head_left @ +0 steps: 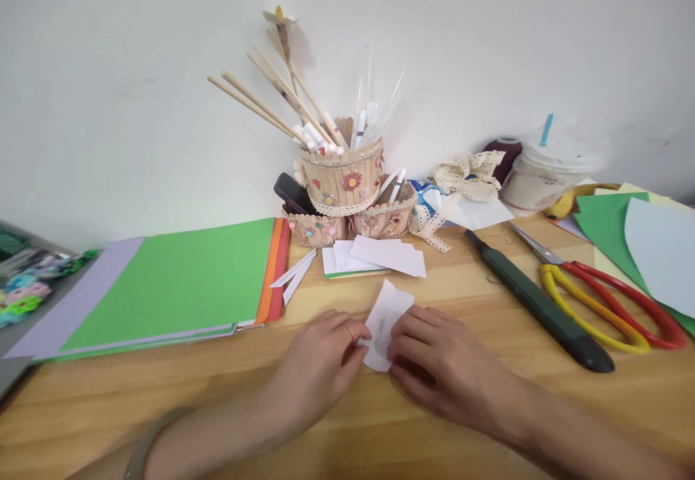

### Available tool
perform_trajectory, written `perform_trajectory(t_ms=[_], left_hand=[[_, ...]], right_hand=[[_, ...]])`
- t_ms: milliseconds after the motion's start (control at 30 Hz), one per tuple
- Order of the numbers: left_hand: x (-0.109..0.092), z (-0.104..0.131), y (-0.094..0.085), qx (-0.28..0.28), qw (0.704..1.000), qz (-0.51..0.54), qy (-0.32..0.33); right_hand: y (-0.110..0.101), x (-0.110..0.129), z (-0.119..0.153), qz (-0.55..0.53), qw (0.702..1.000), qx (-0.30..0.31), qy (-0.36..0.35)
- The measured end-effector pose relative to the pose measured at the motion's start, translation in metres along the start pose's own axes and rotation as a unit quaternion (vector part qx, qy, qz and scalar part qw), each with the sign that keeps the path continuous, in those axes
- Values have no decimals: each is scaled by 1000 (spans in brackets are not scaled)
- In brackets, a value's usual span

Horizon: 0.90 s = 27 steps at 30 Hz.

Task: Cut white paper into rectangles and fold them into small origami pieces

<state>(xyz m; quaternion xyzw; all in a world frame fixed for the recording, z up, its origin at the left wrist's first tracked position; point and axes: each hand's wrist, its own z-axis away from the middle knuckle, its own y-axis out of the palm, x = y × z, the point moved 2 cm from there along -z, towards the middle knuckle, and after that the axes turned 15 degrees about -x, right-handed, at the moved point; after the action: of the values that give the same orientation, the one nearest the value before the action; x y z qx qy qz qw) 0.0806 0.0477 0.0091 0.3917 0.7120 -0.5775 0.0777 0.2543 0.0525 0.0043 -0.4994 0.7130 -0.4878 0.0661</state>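
A small strip of white paper [384, 321] is held between my two hands just above the wooden table [228, 400]. My left hand [329, 357], with a ring on one finger, pinches the strip's left edge. On the right edge, the fingers of my right hand [434, 360] are closed around the paper, their tips partly hidden. Just beyond the strip lies a stack of white paper slips [388, 255], with some green beneath. Narrow folded white strips [296, 277] rest to its left.
Coloured paper sheets [179, 284] are stacked at left. Decorated stick holders [344, 183] with brushes and pens stand against the wall. A dark green craft tool [537, 302] and red-and-yellow scissors [608, 299] lie at right, near a plastic cup [543, 176] and more paper [662, 241].
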Motion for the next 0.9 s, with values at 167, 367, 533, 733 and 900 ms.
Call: perform_trajectory(t_ms=[167, 367, 533, 733, 900], left_hand=[[-1, -3, -4, 61, 994, 17, -87], [-3, -3, -6, 77, 988, 21, -131], [-1, 0, -4, 61, 993, 11, -103], [-10, 9, -2, 0, 992, -124, 32], [-26, 33, 5, -136, 937, -245, 210]], right_hand=[[-1, 1, -3, -4, 999, 20, 45], [3, -1, -4, -34, 993, 20, 114], [7, 0, -7, -43, 988, 9, 145], [9, -2, -8, -46, 987, 10, 157], [9, -3, -7, -42, 986, 13, 163]])
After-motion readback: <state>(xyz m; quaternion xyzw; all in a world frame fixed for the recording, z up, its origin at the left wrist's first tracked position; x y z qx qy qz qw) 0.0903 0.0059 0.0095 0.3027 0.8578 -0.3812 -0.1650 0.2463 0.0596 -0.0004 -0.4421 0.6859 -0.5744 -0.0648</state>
